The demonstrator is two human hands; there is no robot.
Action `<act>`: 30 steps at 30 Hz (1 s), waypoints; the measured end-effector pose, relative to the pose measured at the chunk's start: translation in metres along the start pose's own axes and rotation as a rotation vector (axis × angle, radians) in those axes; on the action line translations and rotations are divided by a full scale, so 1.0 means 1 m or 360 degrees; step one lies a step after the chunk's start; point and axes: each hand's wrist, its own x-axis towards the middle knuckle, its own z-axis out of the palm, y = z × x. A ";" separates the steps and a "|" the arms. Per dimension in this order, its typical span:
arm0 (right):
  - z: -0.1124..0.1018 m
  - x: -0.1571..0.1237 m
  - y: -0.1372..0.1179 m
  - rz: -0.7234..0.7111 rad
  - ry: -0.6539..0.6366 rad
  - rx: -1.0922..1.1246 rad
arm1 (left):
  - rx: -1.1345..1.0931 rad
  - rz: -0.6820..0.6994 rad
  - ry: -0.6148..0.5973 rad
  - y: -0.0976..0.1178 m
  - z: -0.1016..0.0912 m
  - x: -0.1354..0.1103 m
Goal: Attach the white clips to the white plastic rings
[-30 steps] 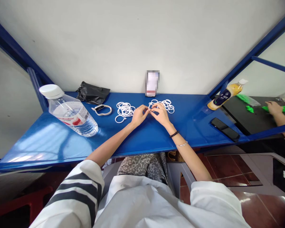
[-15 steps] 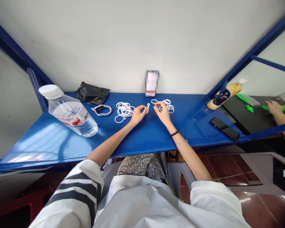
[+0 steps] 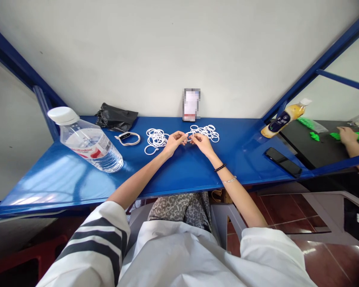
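Between my fingertips, above the blue tabletop (image 3: 179, 169), is a small white plastic ring (image 3: 189, 134), partly hidden by the fingers. My left hand (image 3: 176, 142) pinches its left side. My right hand (image 3: 202, 143) is closed on its right side, thumb and forefinger together. Left of my left hand lies a tangled pile of white rings (image 3: 156, 138), one of them loose at the near edge. Just beyond and right of my right hand is another group of white rings (image 3: 210, 129).
A phone (image 3: 191, 104) leans on the wall. At left are a water bottle (image 3: 88, 141), a black plastic bag (image 3: 115, 116) and a pale wristband (image 3: 133, 138). At right stand a juice bottle (image 3: 283, 119) and a dark phone (image 3: 283, 161); another person's hand (image 3: 347, 135) touches green pieces.
My right hand has moved left and closed on the ring, which my left hand was holding up. My two hands have come closer together. The other things stay put.
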 end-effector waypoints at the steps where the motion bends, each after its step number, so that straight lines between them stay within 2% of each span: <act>1: 0.000 0.000 -0.001 0.0004 -0.0001 -0.0001 | 0.0002 -0.0002 0.0028 0.000 0.000 0.000; 5: 0.001 0.000 -0.003 -0.0011 -0.0010 -0.0035 | 0.0003 -0.0039 0.0125 -0.004 -0.002 0.002; 12: 0.002 -0.001 -0.006 0.0007 -0.0005 -0.0005 | -0.0008 -0.0067 0.0175 -0.006 -0.003 0.002; 20: 0.000 -0.001 -0.005 0.0003 -0.0062 0.0030 | 0.0033 -0.0037 0.0152 -0.004 -0.004 0.000; 25: 0.001 0.000 -0.005 0.0047 -0.0004 0.0105 | 0.0004 -0.0035 0.0165 -0.005 -0.005 0.002; 30: -0.001 -0.002 -0.010 -0.0060 -0.0062 0.0123 | 0.0021 -0.0045 0.0146 -0.007 -0.006 0.003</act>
